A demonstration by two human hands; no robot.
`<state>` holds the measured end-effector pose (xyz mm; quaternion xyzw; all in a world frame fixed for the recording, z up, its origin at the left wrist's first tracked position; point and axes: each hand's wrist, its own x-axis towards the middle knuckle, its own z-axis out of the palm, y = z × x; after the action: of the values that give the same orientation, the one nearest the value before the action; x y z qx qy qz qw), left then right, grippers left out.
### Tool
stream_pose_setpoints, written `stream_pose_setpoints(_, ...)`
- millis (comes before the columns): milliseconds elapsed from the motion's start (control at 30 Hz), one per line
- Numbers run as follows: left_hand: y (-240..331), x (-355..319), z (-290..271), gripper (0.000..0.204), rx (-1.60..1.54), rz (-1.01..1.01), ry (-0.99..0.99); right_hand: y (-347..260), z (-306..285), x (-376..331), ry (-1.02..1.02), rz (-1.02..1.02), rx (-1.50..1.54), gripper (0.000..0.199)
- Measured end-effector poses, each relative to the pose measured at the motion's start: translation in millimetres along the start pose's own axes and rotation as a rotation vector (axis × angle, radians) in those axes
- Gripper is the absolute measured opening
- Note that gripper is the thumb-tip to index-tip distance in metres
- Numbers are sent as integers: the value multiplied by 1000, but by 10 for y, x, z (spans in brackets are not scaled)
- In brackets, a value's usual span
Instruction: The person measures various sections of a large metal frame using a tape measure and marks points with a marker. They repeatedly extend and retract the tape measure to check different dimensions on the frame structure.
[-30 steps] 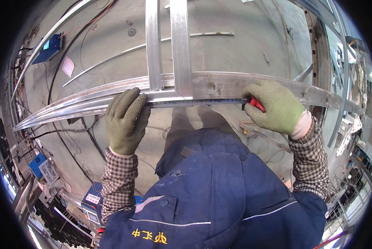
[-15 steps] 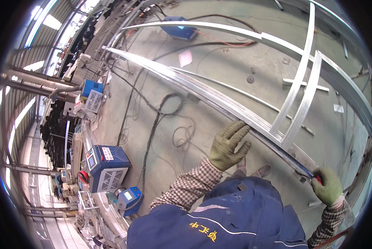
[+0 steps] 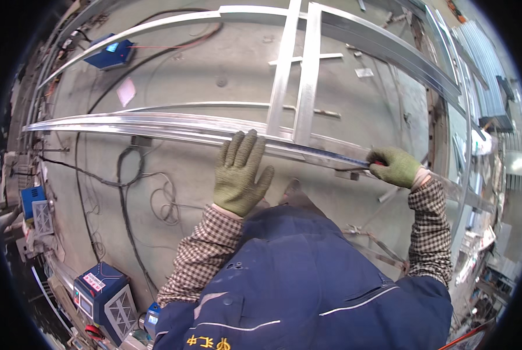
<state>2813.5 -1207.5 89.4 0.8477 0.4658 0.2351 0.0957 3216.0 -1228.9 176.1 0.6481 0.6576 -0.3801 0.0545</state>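
Observation:
My left hand point(image 3: 240, 182), in a green knit glove, lies with fingers stretched out and their tips on the near edge of a long silvery metal rail point(image 3: 173, 130). In my right hand point(image 3: 397, 168), gloved alike, the fingers are closed round a tape measure, of which a bit of red shows. Its dark blade point(image 3: 331, 155) runs along the rail from the right hand toward the left; the far end of the blade is too thin to make out near the left fingertips. Two metal crossbars point(image 3: 281, 76) meet the rail between my hands.
More long metal bars point(image 3: 389, 44) form the frame's far side. Dark cables point(image 3: 121, 192) loop over the floor at left. Blue machines stand at the lower left point(image 3: 106, 300) and the upper left point(image 3: 108, 52). Corrugated sheets point(image 3: 476, 64) are stacked at far right.
The view has swung to the right, so the frame lies more level across it. My left fingers have straightened on the rail; the right hand keeps its hold on the tape measure.

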Motion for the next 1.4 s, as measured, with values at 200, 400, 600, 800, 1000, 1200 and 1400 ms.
stream_pose_setpoints(200, 77, -72, 82, 60, 66, 19, 3, -88, 149, -89, -41, 36, 59, 31)
stream_pose_setpoints(400, 192, -65, 131, 57, 103, -72, 17, 3, 140, 46, -42, -42, 31, 29)
stream_pose_setpoints(600, 250, -54, 268, 50, 135, -130, 73, 128, 254, 75, 42, -153, 116, 26)
stream_pose_setpoints(800, 198, -107, 397, 46, 131, -135, 149, 199, 340, 91, 102, -221, 92, 25)
stream_pose_setpoints(1000, 162, -152, 480, 50, 131, -140, 202, 215, 365, 81, 100, -203, 71, 27)
stream_pose_setpoints(1200, 150, -135, 510, 52, 123, -115, 231, 217, 374, 72, 134, -228, 54, 29)
stream_pose_setpoints(1400, 206, -122, 444, 53, 170, -117, 169, 216, 377, 66, 153, -244, 49, 30)
